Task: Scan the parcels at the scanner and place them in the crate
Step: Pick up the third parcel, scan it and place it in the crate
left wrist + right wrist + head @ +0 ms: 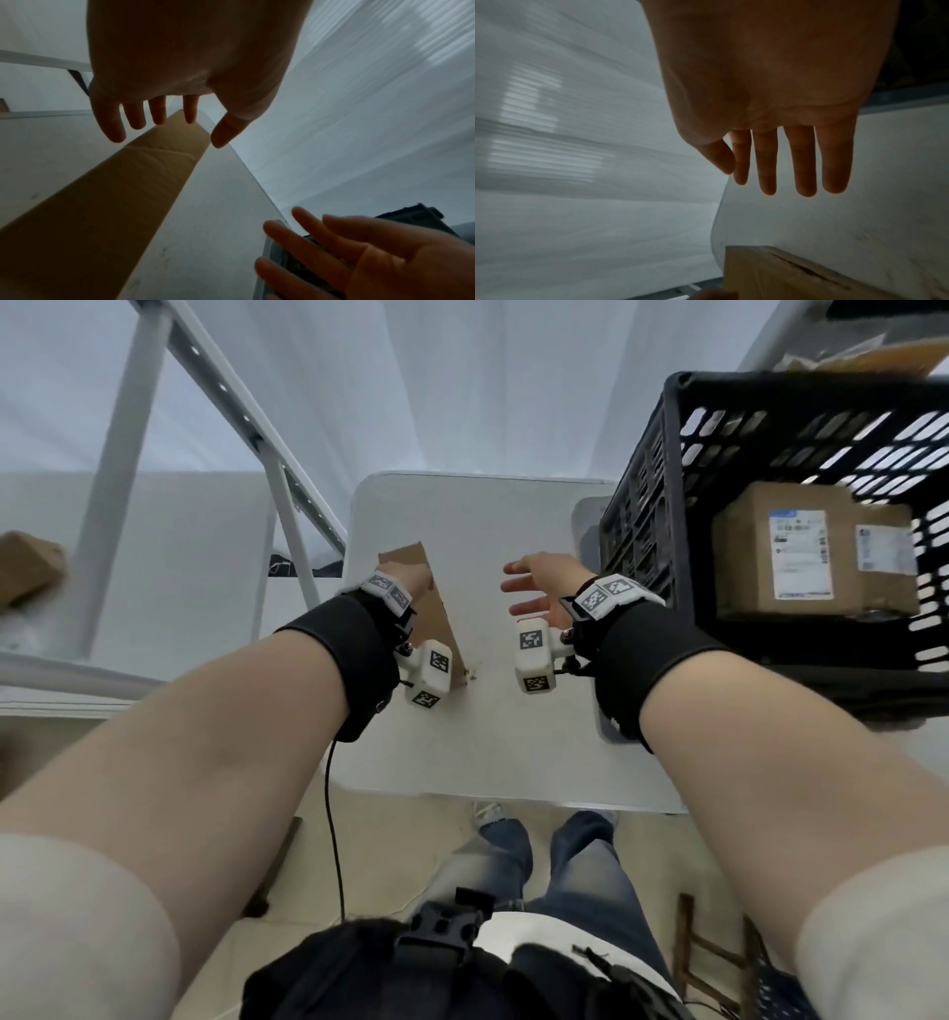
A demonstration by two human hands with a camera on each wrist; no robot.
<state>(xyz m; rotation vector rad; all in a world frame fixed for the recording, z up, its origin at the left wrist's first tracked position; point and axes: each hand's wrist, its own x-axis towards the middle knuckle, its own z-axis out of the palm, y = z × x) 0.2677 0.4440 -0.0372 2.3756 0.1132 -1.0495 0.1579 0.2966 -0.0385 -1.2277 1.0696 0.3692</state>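
Note:
A flat brown cardboard parcel [405, 557] lies on the left part of the white table [488, 737]. My left hand [416, 580] is over it with fingers spread and fairly straight, not curled round it. In the left wrist view the left hand [200, 125] hangs above the parcel's [128, 192] far end; contact cannot be told. My right hand [534, 593] is open, palm turned left, beside the parcel and apart from it. The right wrist view has the right hand [765, 172] with straight fingers and the parcel [770, 274] below. A black crate [672, 454] at right holds a labelled parcel [801, 546].
A white metal frame [287, 480] rises at the table's left edge. Another brown box [25, 572] sits on a surface far left. A grey tray [585, 526] edges out from under the crate. White curtain hangs behind the table.

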